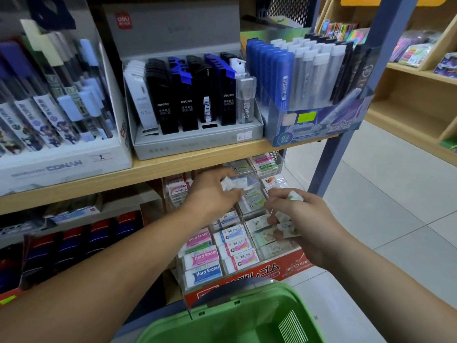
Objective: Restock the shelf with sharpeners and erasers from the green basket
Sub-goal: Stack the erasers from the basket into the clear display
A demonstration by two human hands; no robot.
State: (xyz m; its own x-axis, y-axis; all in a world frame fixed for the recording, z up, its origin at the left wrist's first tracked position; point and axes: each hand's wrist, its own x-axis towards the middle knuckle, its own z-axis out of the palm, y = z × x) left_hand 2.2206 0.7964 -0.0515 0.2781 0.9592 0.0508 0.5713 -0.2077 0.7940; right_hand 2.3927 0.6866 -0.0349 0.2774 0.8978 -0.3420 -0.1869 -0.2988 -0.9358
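A clear tiered eraser display (247, 243) with an orange base stands on the lower shelf, its compartments holding wrapped erasers. My left hand (210, 191) reaches over its upper rows and pinches a small white and blue wrapped eraser (235, 182). My right hand (304, 224) hovers over the display's right side and grips several small wrapped erasers (288, 227), one white piece (294, 195) poking out at the top. The green basket (237, 315) sits just below the display at the bottom of the view; its inside is mostly hidden.
The wooden shelf board (153, 169) above carries boxes of pencil leads and pens. A blue metal upright (353, 100) stands right of the display. Red and blue boxes (81, 241) fill the lower left. Tiled floor and another wooden shelf unit (415, 95) lie to the right.
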